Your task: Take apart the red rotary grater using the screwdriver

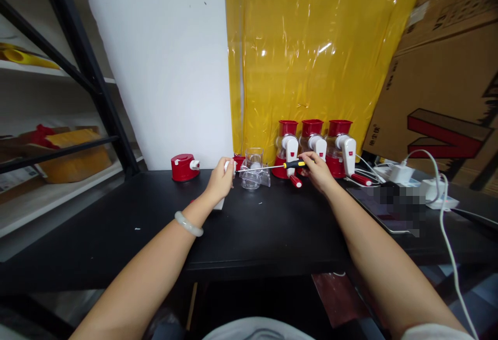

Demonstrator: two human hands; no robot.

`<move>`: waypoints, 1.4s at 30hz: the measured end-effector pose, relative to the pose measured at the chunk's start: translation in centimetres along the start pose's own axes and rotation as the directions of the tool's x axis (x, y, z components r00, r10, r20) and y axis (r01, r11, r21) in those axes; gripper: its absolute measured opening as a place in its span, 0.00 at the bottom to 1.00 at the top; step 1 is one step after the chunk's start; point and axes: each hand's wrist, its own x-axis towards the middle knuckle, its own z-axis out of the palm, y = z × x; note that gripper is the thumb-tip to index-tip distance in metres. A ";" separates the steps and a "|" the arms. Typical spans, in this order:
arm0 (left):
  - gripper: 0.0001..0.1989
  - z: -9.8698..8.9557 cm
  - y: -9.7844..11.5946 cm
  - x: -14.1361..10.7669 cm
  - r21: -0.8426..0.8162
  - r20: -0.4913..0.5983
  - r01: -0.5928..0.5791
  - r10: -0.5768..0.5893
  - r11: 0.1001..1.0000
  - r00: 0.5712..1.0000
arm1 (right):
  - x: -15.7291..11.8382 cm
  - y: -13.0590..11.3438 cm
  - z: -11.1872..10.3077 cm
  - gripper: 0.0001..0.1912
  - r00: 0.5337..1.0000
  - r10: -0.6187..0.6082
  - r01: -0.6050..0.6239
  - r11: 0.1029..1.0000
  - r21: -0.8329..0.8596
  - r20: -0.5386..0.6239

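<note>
My left hand (221, 179) is closed around a white crank handle (219, 204), mostly hidden behind the fingers. A screwdriver (293, 164) with a black and yellow grip is pinched in my right hand (317, 171). Its shaft points left, and the tip reaches the white part at my left fingertips; whether it touches a screw is too small to tell. Just behind the shaft, a clear plastic grater body (252, 179) rests on the black table (257, 236). Farther left stands a round red base (184, 170) with a white knob on its side.
Three red-and-white rotary graters (288, 145) with cranks stand in a row at the back right. A tablet (383, 208) lies right of my forearm, near white chargers and cables (431, 189). A large cardboard box (439, 81) leans behind them. Black-framed shelving (89, 70) borders the left.
</note>
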 end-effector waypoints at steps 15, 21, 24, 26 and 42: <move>0.17 0.0 0.6 -0.2 -0.059 -0.011 0.030 -0.030 0.998 0.999 | -0.1 0.0 -0.3 0.23 0.997 0.029 -0.020 0.992 -0.124 0.066; 0.17 -0.1 0.4 0.1 -0.074 -0.036 0.035 -0.038 0.997 0.999 | -0.1 0.3 -0.2 0.25 0.993 -0.065 0.080 0.984 -0.157 0.100; 0.17 -0.1 0.4 0.0 -0.072 -0.026 0.034 -0.036 0.997 0.999 | -0.1 0.1 -0.1 0.23 0.997 -0.045 0.049 0.997 -0.064 0.067; 0.17 -0.1 0.4 -0.1 -0.074 -0.025 0.035 -0.037 0.997 0.999 | -0.2 -0.1 0.0 0.22 0.998 -0.006 0.005 1.000 0.015 0.060; 0.15 0.0 0.6 -0.2 -0.048 -0.006 0.019 -0.019 0.999 1.000 | -0.5 -0.5 0.0 0.14 0.997 0.022 -0.028 0.996 0.079 0.074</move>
